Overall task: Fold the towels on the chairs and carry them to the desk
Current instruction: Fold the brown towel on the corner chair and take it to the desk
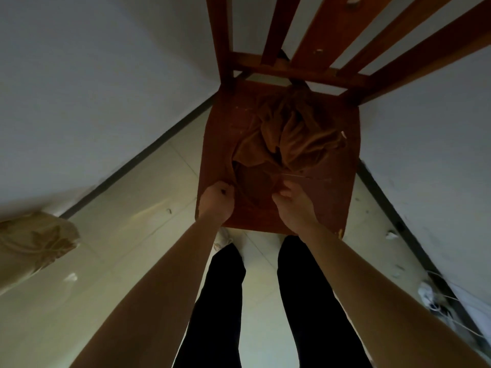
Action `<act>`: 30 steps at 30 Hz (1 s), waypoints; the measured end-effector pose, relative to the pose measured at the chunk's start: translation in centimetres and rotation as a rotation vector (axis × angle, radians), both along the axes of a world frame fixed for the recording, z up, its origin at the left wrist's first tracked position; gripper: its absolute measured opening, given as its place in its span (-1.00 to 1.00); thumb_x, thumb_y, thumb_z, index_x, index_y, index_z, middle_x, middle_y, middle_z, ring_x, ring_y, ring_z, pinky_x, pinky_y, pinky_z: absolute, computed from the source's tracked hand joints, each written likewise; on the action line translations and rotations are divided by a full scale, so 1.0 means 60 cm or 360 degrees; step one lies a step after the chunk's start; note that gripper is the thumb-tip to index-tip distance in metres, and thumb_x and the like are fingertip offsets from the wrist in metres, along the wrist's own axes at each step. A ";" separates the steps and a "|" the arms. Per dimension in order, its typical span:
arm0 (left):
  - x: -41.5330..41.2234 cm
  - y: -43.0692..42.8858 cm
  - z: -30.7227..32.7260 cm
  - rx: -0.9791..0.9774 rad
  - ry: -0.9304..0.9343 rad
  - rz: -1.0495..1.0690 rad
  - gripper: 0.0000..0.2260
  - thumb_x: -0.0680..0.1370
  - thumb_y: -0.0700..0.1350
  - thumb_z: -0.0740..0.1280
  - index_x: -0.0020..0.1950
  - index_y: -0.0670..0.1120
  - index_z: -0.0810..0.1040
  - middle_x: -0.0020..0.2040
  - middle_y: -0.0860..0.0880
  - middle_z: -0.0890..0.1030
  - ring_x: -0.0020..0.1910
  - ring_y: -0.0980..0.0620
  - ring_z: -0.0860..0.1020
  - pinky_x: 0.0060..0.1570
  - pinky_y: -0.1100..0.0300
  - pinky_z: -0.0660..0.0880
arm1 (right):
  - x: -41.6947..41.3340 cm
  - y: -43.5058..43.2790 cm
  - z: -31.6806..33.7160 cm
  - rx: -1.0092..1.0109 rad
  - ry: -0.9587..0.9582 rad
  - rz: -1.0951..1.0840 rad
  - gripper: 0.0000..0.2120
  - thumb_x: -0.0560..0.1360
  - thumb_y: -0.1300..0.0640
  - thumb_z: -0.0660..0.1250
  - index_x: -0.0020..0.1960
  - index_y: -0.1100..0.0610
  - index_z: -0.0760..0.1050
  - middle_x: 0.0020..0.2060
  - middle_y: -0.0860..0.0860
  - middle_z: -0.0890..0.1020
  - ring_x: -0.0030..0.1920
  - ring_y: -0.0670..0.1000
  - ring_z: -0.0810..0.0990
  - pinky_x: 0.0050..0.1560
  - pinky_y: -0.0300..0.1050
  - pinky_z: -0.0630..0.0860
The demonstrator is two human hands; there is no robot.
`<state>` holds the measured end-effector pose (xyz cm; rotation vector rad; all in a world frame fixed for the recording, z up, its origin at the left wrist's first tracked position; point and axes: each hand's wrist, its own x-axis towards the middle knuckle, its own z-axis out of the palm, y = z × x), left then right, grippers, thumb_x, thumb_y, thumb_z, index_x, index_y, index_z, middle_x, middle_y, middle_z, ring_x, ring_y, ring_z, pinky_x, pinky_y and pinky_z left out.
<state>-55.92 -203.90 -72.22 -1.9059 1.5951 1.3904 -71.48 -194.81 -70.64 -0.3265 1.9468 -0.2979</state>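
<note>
Fabric (34, 243) near chair (220, 155), walls (79, 75) behind

Cannot see the tops of the chair (345, 35) slats, cut by the upper edge. Cannot make out fingertips of left hand (216, 200) or right hand (292, 205), curled into the towel (292, 134) hem. Cannot name the patterned cloth (32, 243) cropped at left, nor the blurred white bits (427, 293) by the right wall.

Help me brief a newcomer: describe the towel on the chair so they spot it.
Find the wooden chair in the corner. The towel lies crumpled on its seat, left hand and right hand gripping its near edge. Unlike the pale patterned fabric leftward, it is brown.
</note>
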 end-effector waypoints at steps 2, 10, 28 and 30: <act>0.019 0.012 0.003 -0.0012 -0.0036 0.0051 -0.76 0.65 -0.05 0.17 0.12 -0.09 0.61 -0.06 -0.06 0.59 -0.12 -0.03 0.49 -0.13 0.16 0.39 | -0.001 -0.013 -0.011 0.0007 0.0047 -0.0125 -0.57 0.58 -0.08 0.23 0.39 0.04 0.42 0.06 0.00 0.63 0.08 0.02 0.54 0.03 -0.11 0.33; 0.046 0.013 0.005 0.0098 0.0013 0.0326 -0.62 0.60 0.15 0.23 -0.08 -0.14 0.61 -0.13 -0.06 0.61 -0.07 -0.12 0.59 -0.03 0.04 0.52 | 0.017 -0.045 -0.042 -0.0031 0.0053 -0.0343 -0.79 0.54 -0.15 0.33 -0.11 -0.03 0.59 -0.03 0.04 0.67 0.02 0.09 0.64 0.10 0.07 0.59; -0.026 0.105 0.037 -0.0031 0.0334 0.0796 -0.87 0.64 -0.20 0.21 -0.03 0.03 0.41 -0.05 -0.02 0.55 -0.01 -0.04 0.61 -0.05 0.12 0.55 | -0.017 0.009 0.001 -0.0284 -0.0993 -0.1957 -0.62 0.60 0.23 0.25 0.40 0.23 0.41 0.27 0.18 0.57 0.27 0.15 0.56 0.35 0.04 0.45; -0.031 0.096 0.073 -0.0125 0.0375 0.0680 -0.83 0.65 -0.19 0.21 -0.09 0.04 0.37 -0.13 -0.04 0.54 -0.10 -0.02 0.58 -0.18 0.20 0.48 | -0.031 -0.006 0.027 -0.0397 -0.1029 -0.2069 -0.61 0.58 0.30 0.20 0.39 0.21 0.41 0.25 0.18 0.57 0.20 0.16 0.59 0.32 0.08 0.48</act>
